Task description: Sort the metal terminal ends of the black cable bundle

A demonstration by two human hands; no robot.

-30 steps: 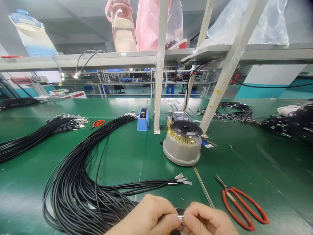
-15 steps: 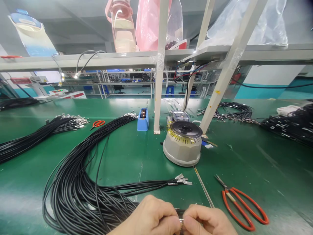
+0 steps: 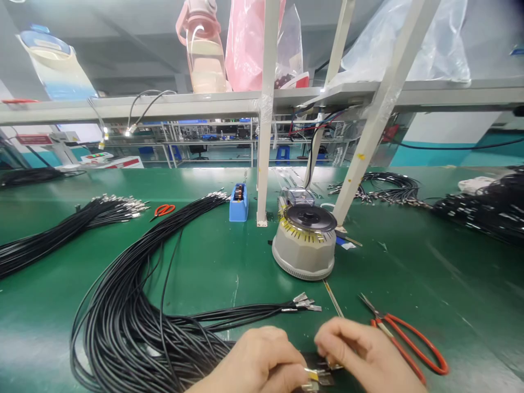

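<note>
Two hands work at the near edge of the green table (image 3: 409,262) in the head view. The left hand (image 3: 254,363) has its grip pinched together on the metal ends (image 3: 313,376) of black wires, one end wrapped in yellow. The right hand (image 3: 360,349) curls just beside them, fingers touching the ends; whether its grip is clamped I cannot tell. The wire bundle (image 3: 135,305) loops to the left. Red scissors (image 3: 409,344) lie right of the hands, a round grey tape dispenser (image 3: 305,243) stands beyond.
</note>
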